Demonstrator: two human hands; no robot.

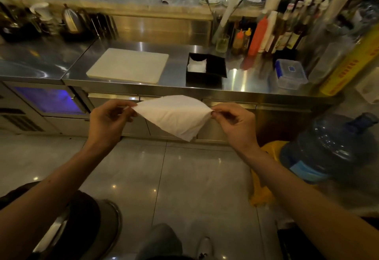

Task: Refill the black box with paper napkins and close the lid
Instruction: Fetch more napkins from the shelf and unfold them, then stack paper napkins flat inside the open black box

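Observation:
A white paper napkin hangs stretched between my two hands, in front of the steel counter and below its edge. My left hand pinches its left corner and my right hand pinches its right corner. The black box stands on the counter beyond the napkin, slightly right of centre. Its lid is swung open to the right. White napkins lie inside the left part of the box.
A white cutting board lies left of the box. A clear container with blue clips, sauce bottles and a yellow film roll crowd the right. A water jug stands at right; a stool at lower left.

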